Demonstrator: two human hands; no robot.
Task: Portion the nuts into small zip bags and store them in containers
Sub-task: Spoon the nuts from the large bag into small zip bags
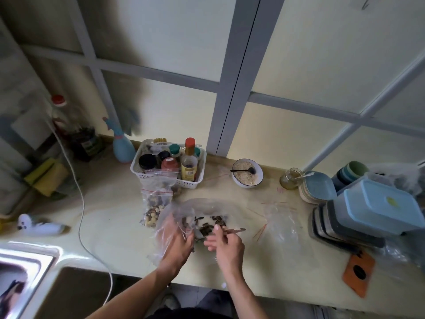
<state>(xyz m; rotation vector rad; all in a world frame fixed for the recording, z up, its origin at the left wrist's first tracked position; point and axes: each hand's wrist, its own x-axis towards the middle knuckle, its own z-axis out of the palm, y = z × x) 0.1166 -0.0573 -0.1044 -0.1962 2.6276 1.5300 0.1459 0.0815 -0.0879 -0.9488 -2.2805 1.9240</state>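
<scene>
Both of my hands work at the middle of the surface [110, 217], over a big clear plastic bag [184, 212] that lies crumpled and open. My left hand [177, 240] is pushed into the bag's mouth, fingers curled and bunching the thin film; the plastic blurs what else they may touch. My right hand [226, 244] is loosely closed round a thin stick-like utensil [234, 230], thumb and forefinger pinching it, its tip pointing away to the right. Just beyond both hands, dark striped seeds and pale nuts [211, 223] lie heaped inside the bag.

Beyond my left hand a small zip bag [156, 203] with a red seal line stands filled with mixed nuts, leaning against a white perforated basket [190, 184] of bottles and jars. Right of my right hand, flat empty zip bags [282, 224] lie glossy and wrinkled, with open surface between them and my fingers. Farther right, stacked containers [349, 229] sit under a light blue lid [381, 203], close to the surface's right end. An orange flat thing [358, 272] lies near the front edge there.

Beyond my right hand a white bowl [247, 173] holds grainy food and a dark spoon. Left of my left hand a white cable [80, 212] trails across the pale, smooth surface and drops over its front edge, next to a steel sink [30, 272].
</scene>
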